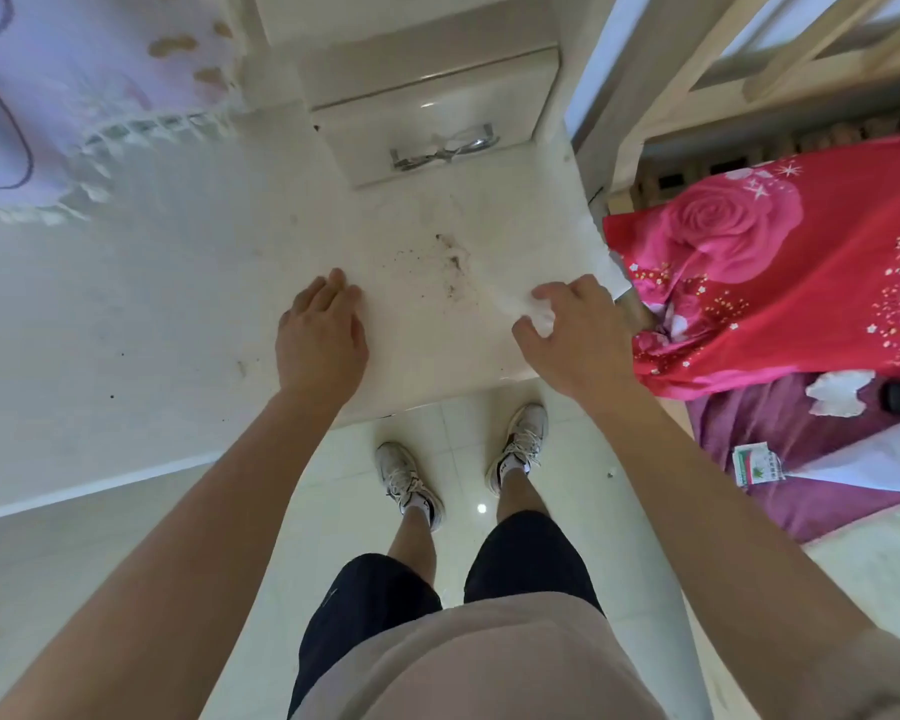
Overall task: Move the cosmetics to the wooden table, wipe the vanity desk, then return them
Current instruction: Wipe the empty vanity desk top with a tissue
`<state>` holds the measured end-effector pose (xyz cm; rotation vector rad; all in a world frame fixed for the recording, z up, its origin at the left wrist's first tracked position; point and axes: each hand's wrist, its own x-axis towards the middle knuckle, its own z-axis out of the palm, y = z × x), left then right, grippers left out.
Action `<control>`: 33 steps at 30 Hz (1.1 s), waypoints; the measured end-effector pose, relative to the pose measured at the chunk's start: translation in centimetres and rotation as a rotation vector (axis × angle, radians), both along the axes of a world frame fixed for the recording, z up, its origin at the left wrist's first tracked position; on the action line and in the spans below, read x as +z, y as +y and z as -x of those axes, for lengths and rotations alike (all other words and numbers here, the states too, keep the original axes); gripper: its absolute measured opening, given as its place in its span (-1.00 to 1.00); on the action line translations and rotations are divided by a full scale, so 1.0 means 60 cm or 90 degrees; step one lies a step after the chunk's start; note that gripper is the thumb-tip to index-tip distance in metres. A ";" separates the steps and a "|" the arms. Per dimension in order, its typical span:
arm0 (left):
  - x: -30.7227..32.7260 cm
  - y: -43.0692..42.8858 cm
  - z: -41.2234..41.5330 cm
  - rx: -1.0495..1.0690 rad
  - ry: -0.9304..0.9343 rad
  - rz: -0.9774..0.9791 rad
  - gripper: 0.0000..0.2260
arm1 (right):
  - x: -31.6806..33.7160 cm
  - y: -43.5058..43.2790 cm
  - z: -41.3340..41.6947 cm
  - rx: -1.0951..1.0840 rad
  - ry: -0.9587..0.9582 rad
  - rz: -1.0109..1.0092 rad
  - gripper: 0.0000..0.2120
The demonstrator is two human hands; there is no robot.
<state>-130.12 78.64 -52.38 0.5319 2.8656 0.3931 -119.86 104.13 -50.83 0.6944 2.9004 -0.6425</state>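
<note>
The white vanity desk [188,283] fills the middle of the view, with dark specks and smears of dirt [450,262] near its front right part. My left hand [320,335] lies flat on the top, fingers together, holding nothing. My right hand [575,337] grips a white wipe [533,311] pressed on the surface just right of the dirt. No cosmetics are in view.
A raised white box with a pair of glasses [440,148] on it stands at the back. A lace-edged cloth [74,85] covers the far left. A bed with a red rose cover [780,283] is close on the right, with a crumpled tissue [837,392].
</note>
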 end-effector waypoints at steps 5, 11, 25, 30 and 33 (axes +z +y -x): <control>-0.002 -0.006 0.002 -0.014 0.026 -0.011 -0.66 | -0.033 -0.006 0.018 -0.003 0.140 -0.059 -0.59; -0.004 -0.008 0.007 -0.007 0.045 -0.020 -0.66 | -0.095 -0.013 0.032 -0.017 0.020 -0.063 -0.40; -0.010 -0.006 0.008 0.004 0.099 -0.037 -0.67 | -0.012 0.038 0.091 0.009 0.145 -0.104 -0.83; -0.013 -0.002 0.015 0.025 0.092 -0.043 -0.67 | 0.065 0.080 0.134 0.023 0.340 -0.183 -0.74; -0.007 -0.009 0.005 0.042 0.106 -0.048 -0.67 | 0.094 0.080 0.146 0.019 0.394 -0.188 -0.75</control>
